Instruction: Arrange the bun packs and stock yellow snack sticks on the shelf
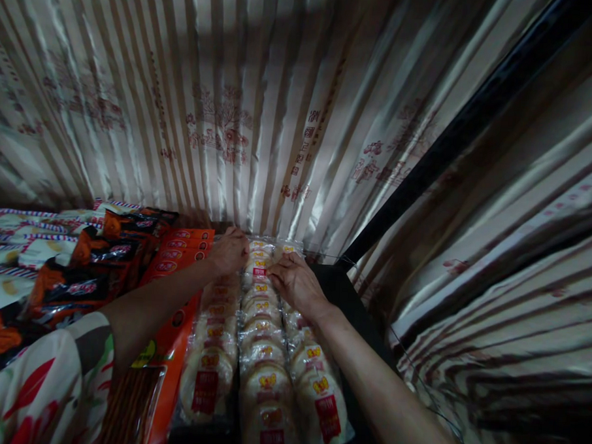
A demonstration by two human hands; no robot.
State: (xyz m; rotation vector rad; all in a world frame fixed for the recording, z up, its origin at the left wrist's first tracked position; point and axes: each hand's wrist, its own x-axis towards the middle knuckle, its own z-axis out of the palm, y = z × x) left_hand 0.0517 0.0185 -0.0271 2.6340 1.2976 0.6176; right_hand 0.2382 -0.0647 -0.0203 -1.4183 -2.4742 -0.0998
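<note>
We list: one striped curtain [261, 116], cut off above; orange packets [186, 328], partly hidden behind our left arm [162, 295]; three rows of wrapped crackers [264, 345], the middle one cut off below, its far end between both hands; left hand [230, 250], curled, and right hand [296, 282], fingers bent, whether gripping we cannot tell; red labels [327, 416], lettering blurred.

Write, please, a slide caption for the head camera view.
Left hand and right hand near the far end of three rows of clear-wrapped round snacks, beside orange packets.
</note>
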